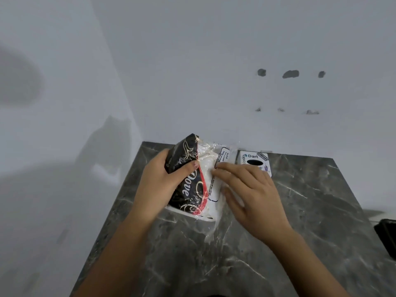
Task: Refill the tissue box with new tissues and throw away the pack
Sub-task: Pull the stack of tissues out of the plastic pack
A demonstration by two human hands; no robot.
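Observation:
A tissue pack (192,187) in black, red and white plastic wrap stands tilted on the dark marble table (300,221). My left hand (156,181) grips its left side, thumb pressed on the black front. On the pack's clear white right side rests my right hand (248,189), fingertips touching the wrap and fingers spread. Loose clear plastic trails below the pack toward me. Behind my right hand, near the wall, lies the white tissue box (255,162) with a dark oval slot and "Dart" printed on it; its lower part is hidden by my fingers.
The table meets a white wall with several grey patches (290,74) at the back. A black object (386,236) pokes in at the right edge. To the left of the table is pale floor or wall in shadow.

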